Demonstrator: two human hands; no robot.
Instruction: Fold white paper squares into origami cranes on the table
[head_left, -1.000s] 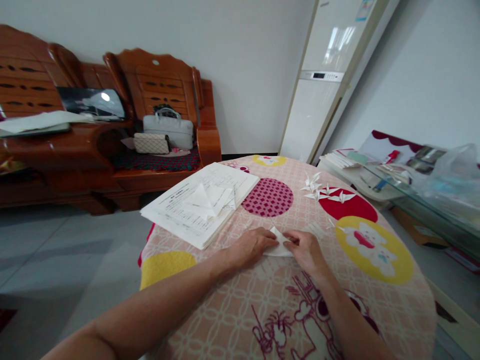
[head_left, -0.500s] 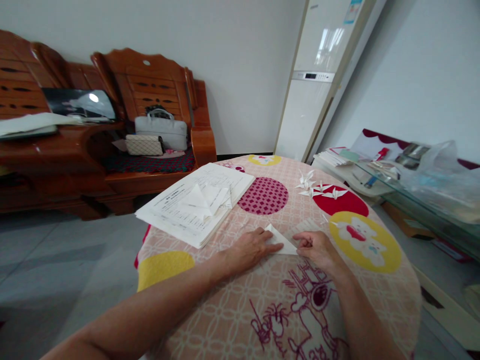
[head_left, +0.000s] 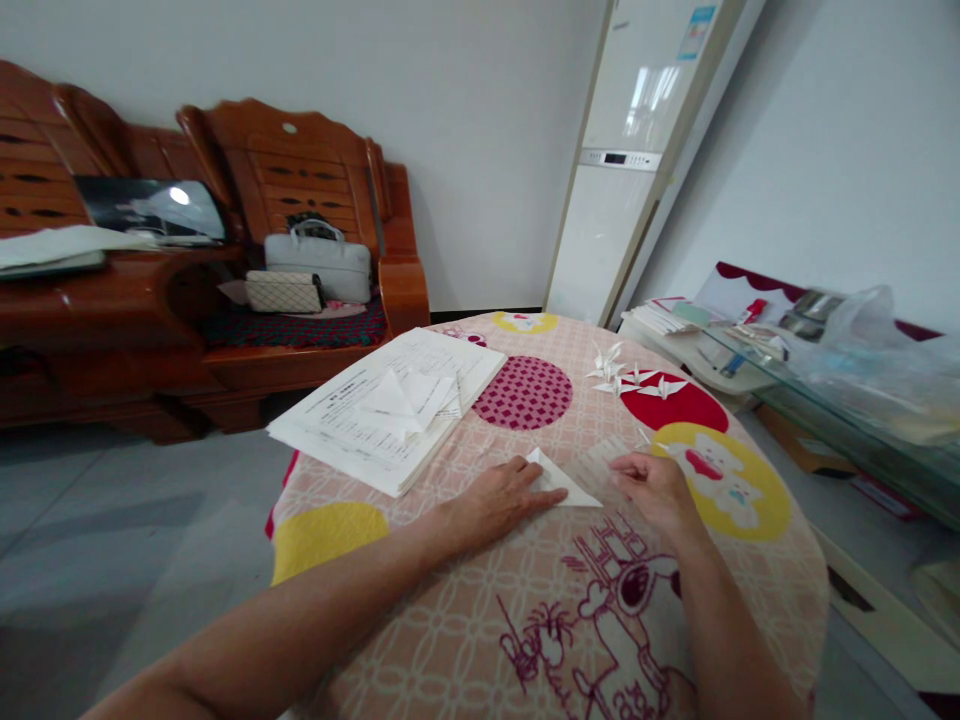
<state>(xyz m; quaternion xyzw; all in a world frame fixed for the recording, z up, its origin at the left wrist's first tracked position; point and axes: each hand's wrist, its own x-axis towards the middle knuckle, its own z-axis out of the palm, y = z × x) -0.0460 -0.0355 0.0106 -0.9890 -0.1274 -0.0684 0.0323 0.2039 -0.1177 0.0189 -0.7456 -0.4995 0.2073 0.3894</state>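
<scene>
A white sheet of paper folded into a triangle (head_left: 559,482) lies on the tablecloth. My left hand (head_left: 510,497) presses it flat, with the thumb and fingers over its left part. To the right of the triangle's corner, my right hand (head_left: 654,485) is raised slightly with curled fingers, apart from the triangle. Whether anything small sits in that pinch is hidden. Between the hands lies a pale, lined strip or sheet (head_left: 600,458). Several folded white paper cranes (head_left: 637,378) stand farther back on the right.
A stack of printed papers (head_left: 352,410) lies at the table's left, with folded white paper (head_left: 409,400) on top. The round table has a patterned tablecloth (head_left: 450,620). At right, a glass shelf (head_left: 817,400) carries a plastic bag. Wooden chairs (head_left: 300,170) stand behind.
My right hand has moved off the triangle's right corner, a little up and to the right. My left hand stays on the paper. The view has shifted slightly.
</scene>
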